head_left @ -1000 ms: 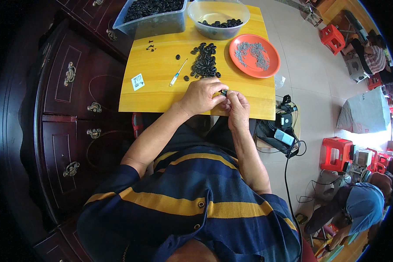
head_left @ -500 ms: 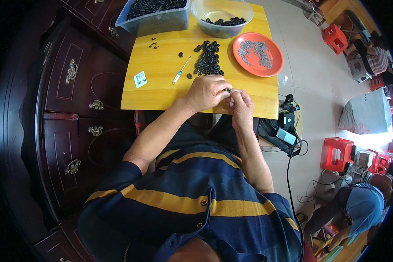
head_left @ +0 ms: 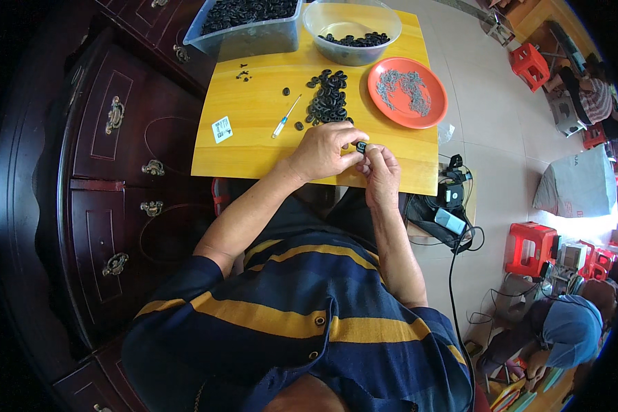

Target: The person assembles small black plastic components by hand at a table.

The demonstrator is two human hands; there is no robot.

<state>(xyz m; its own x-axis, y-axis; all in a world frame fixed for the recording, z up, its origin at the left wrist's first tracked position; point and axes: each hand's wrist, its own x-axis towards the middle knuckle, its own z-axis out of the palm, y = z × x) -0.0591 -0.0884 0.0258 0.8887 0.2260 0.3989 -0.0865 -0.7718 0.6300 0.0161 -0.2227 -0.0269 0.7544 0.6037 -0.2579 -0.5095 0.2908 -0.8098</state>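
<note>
Between the fingertips of my left hand [head_left: 325, 151] is a small black oval ring-like part [head_left: 361, 147], close above the near edge of the yellow table [head_left: 240, 154]. The thumb and forefinger of my right hand [head_left: 382, 165] are pinched at the part's right side; whether they grip something tiny as well is hidden. Just beyond my hands lies a loose pile of similar black parts [head_left: 329, 96]. An orange-red plate [head_left: 439, 115] holding many small grey metal pieces [head_left: 413, 86] sits to the right. A small screwdriver [head_left: 285, 118] lies left of the pile.
Along the far edge stand a blue-tinted bin [head_left: 250, 47] and a clear round bowl [head_left: 350, 53], both with black parts. A white label card [head_left: 222, 130] lies at the left. Dark wooden cabinets [head_left: 96, 158] flank the table. Cables and a black bag [head_left: 436, 216] are at right.
The black part has turned in my fingers, so its oval face now shows. My hands stay nearly in place. At lower right, another person has shifted.
</note>
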